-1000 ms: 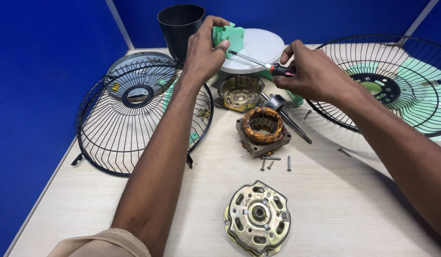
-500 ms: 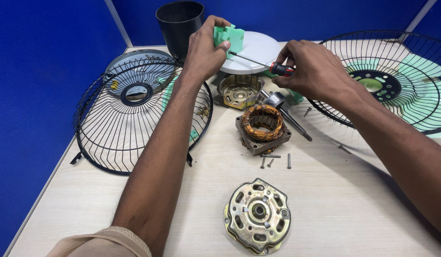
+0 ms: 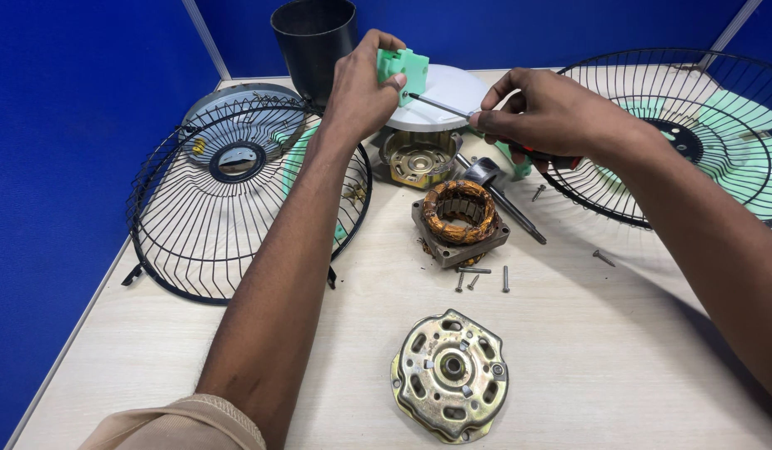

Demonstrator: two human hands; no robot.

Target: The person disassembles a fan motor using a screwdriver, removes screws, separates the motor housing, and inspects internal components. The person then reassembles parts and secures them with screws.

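Holding the green plastic block (image 3: 403,71) steady matters most, so my left hand (image 3: 361,92) has its fingers closed round it above the desk (image 3: 619,350). My right hand (image 3: 553,112) pinches the screwdriver (image 3: 440,105), fingers shut on the handle, its tip at the block's side, probably on a screw. I should keep the shaft square and press gently. Below lies the copper coil (image 3: 459,212).

A pale wooden table (image 3: 619,367) carries wire fan guards (image 3: 228,208), motor housing (image 3: 450,375), stator (image 3: 459,221), screws (image 3: 482,277).
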